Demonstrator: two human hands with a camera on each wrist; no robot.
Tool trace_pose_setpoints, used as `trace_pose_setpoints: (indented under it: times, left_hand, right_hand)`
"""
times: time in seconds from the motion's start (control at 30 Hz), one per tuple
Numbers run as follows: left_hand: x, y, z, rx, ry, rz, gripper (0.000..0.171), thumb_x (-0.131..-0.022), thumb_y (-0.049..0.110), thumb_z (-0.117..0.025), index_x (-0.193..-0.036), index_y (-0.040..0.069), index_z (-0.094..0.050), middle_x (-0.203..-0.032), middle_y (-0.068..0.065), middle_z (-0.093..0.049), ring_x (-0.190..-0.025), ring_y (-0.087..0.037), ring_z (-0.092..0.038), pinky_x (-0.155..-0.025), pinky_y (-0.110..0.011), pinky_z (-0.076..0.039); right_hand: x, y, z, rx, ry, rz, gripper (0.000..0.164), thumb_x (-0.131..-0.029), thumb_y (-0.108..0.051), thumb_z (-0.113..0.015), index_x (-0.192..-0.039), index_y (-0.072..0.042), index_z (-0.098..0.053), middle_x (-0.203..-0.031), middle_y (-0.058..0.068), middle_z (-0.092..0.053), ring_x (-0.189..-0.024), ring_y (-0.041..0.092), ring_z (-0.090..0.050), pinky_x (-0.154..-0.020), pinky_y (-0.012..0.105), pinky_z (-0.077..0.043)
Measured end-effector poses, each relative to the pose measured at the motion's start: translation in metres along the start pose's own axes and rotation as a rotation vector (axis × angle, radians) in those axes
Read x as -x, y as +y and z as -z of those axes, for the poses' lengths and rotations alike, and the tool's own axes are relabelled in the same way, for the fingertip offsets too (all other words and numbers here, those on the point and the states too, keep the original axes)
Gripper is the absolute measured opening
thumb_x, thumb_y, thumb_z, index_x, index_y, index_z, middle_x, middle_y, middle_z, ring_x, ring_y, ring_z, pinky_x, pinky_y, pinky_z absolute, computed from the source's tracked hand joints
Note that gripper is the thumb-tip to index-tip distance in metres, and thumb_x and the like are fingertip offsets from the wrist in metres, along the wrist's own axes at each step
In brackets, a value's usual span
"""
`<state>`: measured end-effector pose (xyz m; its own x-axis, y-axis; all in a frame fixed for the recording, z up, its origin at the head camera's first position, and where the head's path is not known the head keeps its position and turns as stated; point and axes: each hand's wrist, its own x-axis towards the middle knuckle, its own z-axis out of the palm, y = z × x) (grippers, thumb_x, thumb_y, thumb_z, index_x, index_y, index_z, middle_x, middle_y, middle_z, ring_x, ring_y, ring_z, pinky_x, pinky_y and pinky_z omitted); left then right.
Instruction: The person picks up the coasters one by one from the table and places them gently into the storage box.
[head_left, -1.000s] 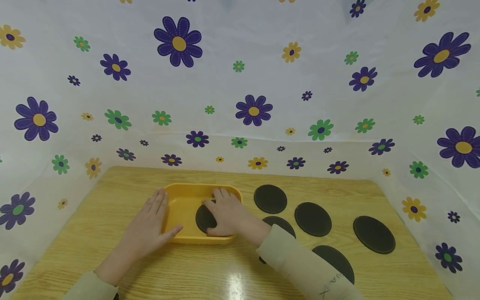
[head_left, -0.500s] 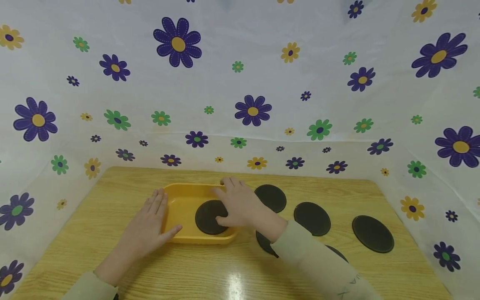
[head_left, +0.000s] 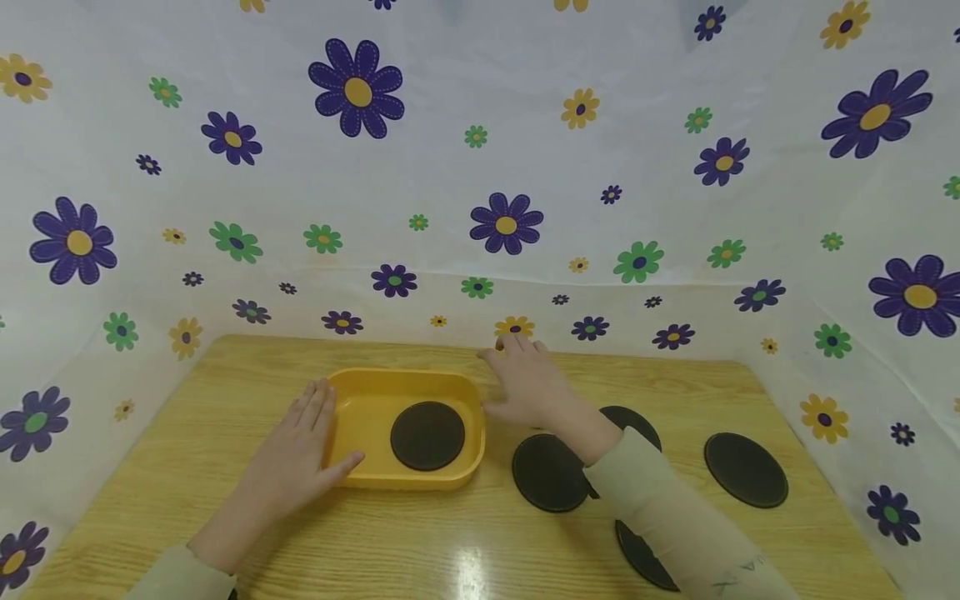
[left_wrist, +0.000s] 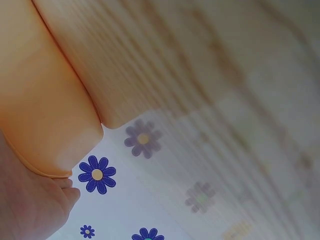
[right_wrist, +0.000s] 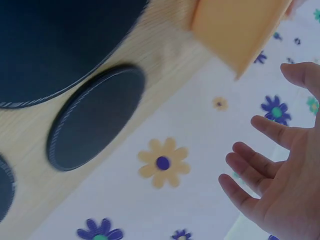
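Observation:
A yellow plastic tray [head_left: 405, 481] stands on the wooden table, with one round black coaster [head_left: 427, 435] lying flat in its right half. My left hand [head_left: 288, 454] rests along the tray's left end, fingers straight and thumb over the near rim. In the left wrist view its fingers [left_wrist: 42, 200] touch the tray's outer wall [left_wrist: 45, 90]. My right hand [head_left: 528, 383] hovers just right of the tray, holding nothing, over the spot of a coaster it now hides. The right wrist view shows that hand [right_wrist: 282, 175] with its fingers spread, near stitched-edge coasters [right_wrist: 97, 117].
More black coasters lie on the table to the right: one beside the tray [head_left: 550, 472], one partly behind my forearm [head_left: 633, 419], one at the far right [head_left: 746, 469] and one under my sleeve [head_left: 647, 557]. A white flower-printed sheet [head_left: 435, 175] walls the table's back and sides.
My right hand has let go of the coaster in the tray, lifted out over the right rim and moved right. The left hand and the tray have stayed put.

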<state>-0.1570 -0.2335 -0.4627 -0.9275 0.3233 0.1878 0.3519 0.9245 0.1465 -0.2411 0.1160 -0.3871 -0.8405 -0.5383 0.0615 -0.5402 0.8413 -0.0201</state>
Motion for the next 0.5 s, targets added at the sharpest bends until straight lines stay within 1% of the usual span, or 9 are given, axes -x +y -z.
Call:
trace_pose_setpoints:
  times: [0.1,0.2,0.37,0.5]
  left_hand:
    - [0.000,-0.001,0.000,-0.001,-0.001,0.002,0.102,-0.100,0.062,-0.060,-0.160,-0.015,-0.031,-0.171,-0.033,-0.025,-0.159,-0.052,-0.025,-0.130,-0.062,-0.029]
    - [0.001,-0.001,0.000,-0.001,-0.007,0.005,0.102,-0.100,0.063,-0.058,-0.160,-0.014,-0.029,-0.171,-0.033,-0.024,-0.160,-0.051,-0.025,-0.130,-0.062,-0.029]
    - [0.001,0.001,0.002,0.007,-0.012,0.007,0.102,-0.100,0.063,-0.060,-0.161,-0.013,-0.029,-0.172,-0.033,-0.023,-0.160,-0.051,-0.025,-0.129,-0.063,-0.029]
    - [0.001,0.001,0.002,0.017,-0.013,0.009,0.101,-0.100,0.061,-0.060,-0.161,-0.013,-0.028,-0.172,-0.033,-0.023,-0.160,-0.051,-0.024,-0.130,-0.062,-0.029]
  right_hand:
    - [0.003,0.012,-0.004,-0.004,0.007,-0.013,0.072,-0.090,-0.043,-0.076,-0.152,-0.012,-0.056,-0.145,0.020,-0.054,-0.135,0.038,-0.051,-0.113,0.058,-0.047]
    - [0.005,0.022,-0.009,0.001,0.005,-0.028,0.070,-0.091,-0.043,-0.074,-0.151,-0.010,-0.057,-0.144,0.023,-0.055,-0.130,0.039,-0.052,-0.109,0.058,-0.049]
    - [0.007,0.032,-0.019,0.028,-0.035,-0.071,0.070,-0.092,-0.046,-0.073,-0.149,-0.008,-0.058,-0.140,0.025,-0.055,-0.124,0.041,-0.055,-0.104,0.058,-0.053]
    - [0.007,0.039,-0.028,0.046,-0.093,-0.109,0.074,-0.093,-0.050,-0.073,-0.152,-0.010,-0.055,-0.144,0.025,-0.054,-0.131,0.043,-0.053,-0.110,0.061,-0.050]
